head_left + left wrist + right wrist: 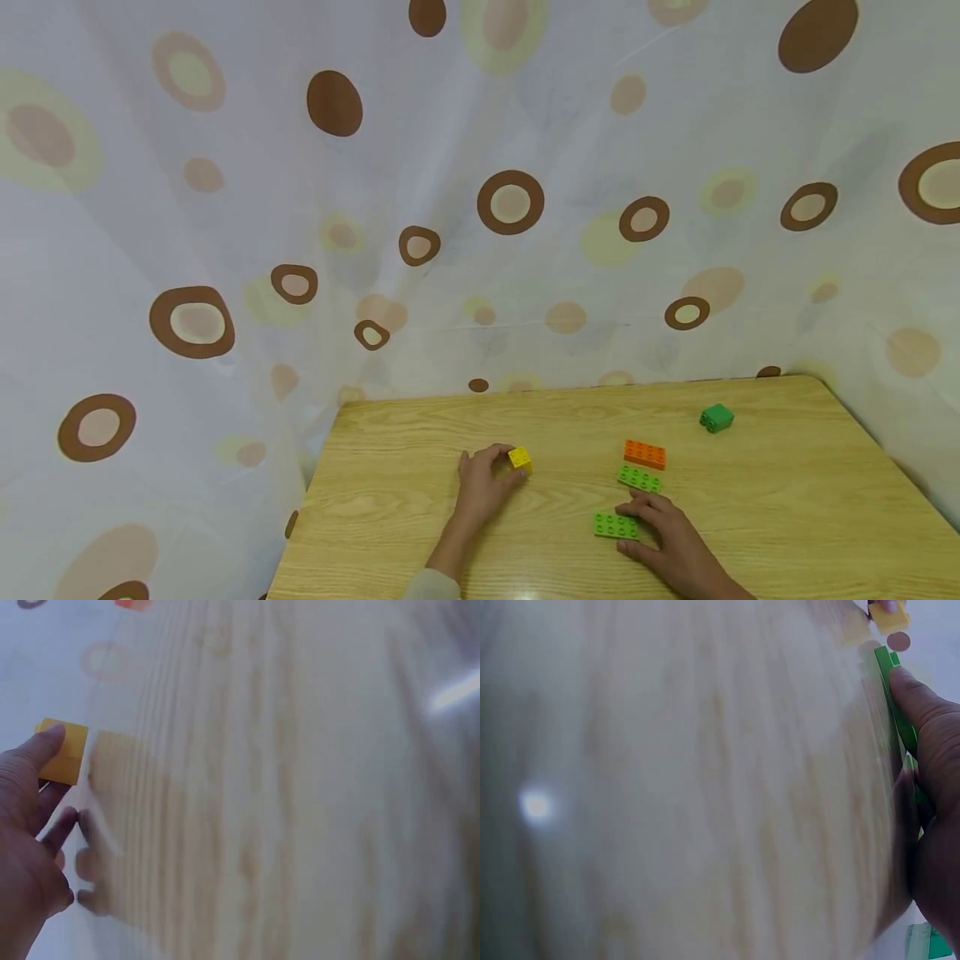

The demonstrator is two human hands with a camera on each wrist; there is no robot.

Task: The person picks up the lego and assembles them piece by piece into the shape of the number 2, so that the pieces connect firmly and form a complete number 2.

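Note:
My left hand (480, 486) pinches a small yellow toy brick (521, 459) between thumb and fingers at the left of the table. The left wrist view shows the thumb on the side of that yellow brick (63, 751), just at the wooden surface. Farther right, my right hand (669, 537) grips the right end of a flat light green brick (615, 526), its thumb along the near edge. A second light green brick (639, 478) lies just beyond the right fingertips; whether they touch it, I cannot tell. Behind that one lies an orange brick (645, 454).
A darker green brick (717, 417) lies on its side near the back right of the wooden table (405, 467). Behind the table and along its sides hangs a pale curtain (450, 292) with brown and beige ovals.

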